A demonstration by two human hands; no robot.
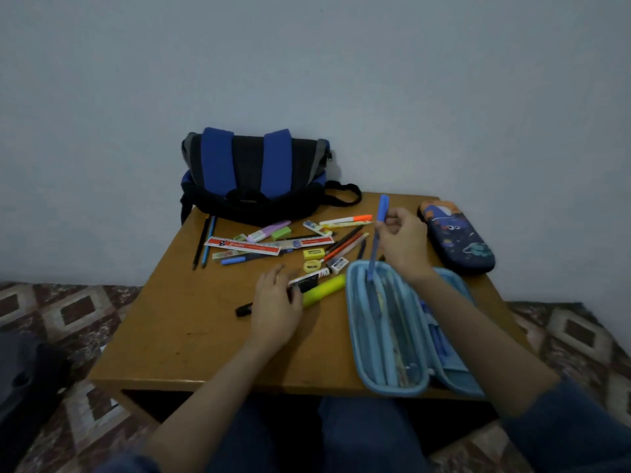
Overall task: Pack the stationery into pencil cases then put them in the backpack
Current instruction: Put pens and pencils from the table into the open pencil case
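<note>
The right hand [399, 240] is closed around a blue pen [377, 241]. Thumb and curled fingers pinch it on the upper part of its barrel, and the capped end sticks up above the knuckles. The pen stands nearly upright, leaning slightly, with its lower end dipping into the far end of the open light-blue pencil case [387, 336]. This case lies lengthwise on the near right part of the wooden table [191, 332]. The right forearm reaches in from the lower right and crosses above the case's open flap, with the wrist raised off the table. The left hand [276, 302] lies palm down with its fingers relaxed and loosely spread. It rests on top of a black marker [305, 282], whose dark end pokes out on the hand's left side. The thumb edge is just beside a yellow-green highlighter [324, 289]. The left forearm runs straight in from below, low over the table. Beyond the hands, loose pens, pencils, erasers, sharpeners and a red-and-white ruler [244, 246] are scattered on the table. A closed dark space-print pencil case [459, 238] sits at the far right. The blue-and-black backpack [256, 179] stands at the back edge against the wall.
</note>
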